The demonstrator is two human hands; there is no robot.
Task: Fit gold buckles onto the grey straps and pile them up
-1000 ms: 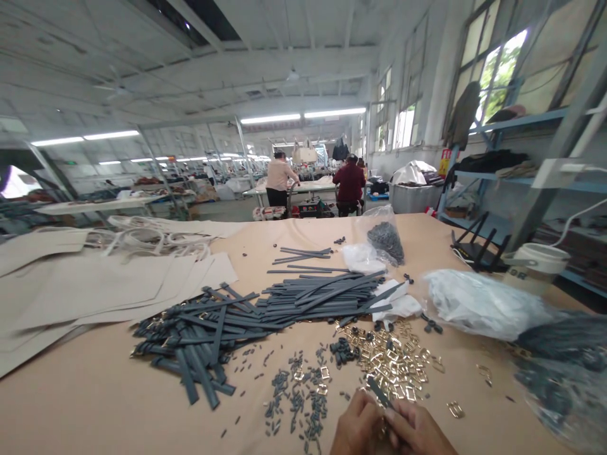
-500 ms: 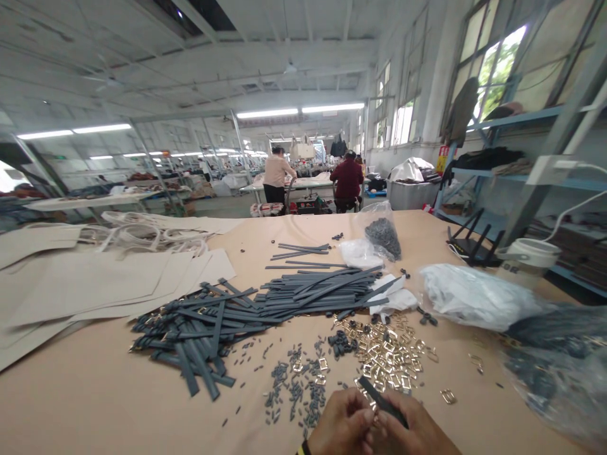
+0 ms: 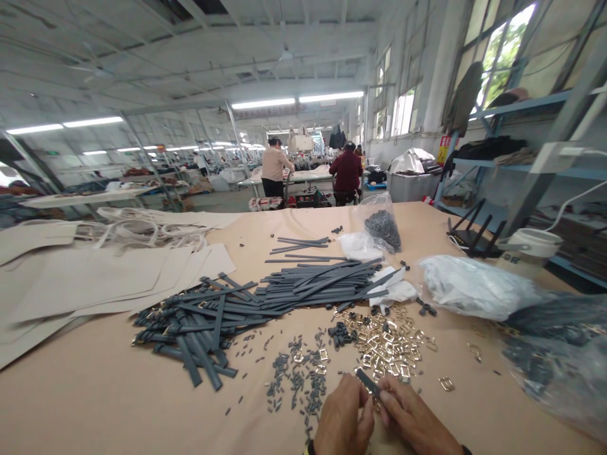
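At the table's near edge, my left hand (image 3: 342, 414) and my right hand (image 3: 411, 414) are closed on one dark grey strap (image 3: 367, 382). The strap's end points away from me, and a bit of gold metal shows at it and between the fingers. How the metal sits on the strap is partly hidden by my fingers. Just beyond the hands lies a heap of gold buckles (image 3: 389, 344). Many small dark grey loops (image 3: 294, 376) are scattered left of my left hand. A small pile of larger black pieces (image 3: 342, 335) touches the buckles.
Long grey straps (image 3: 322, 281) lie across the middle, with buckled straps (image 3: 194, 328) piled left. Beige panels (image 3: 104, 278) cover the far left. Plastic bags (image 3: 478, 287), a black router (image 3: 477, 234) and a bucket (image 3: 526, 249) stand right. Two people (image 3: 275, 167) work beyond the table.
My right hand has shifted its fingers along the strap, and the strap now shows shorter between the hands. The view has tilted slightly. The heaps on the table look unchanged.
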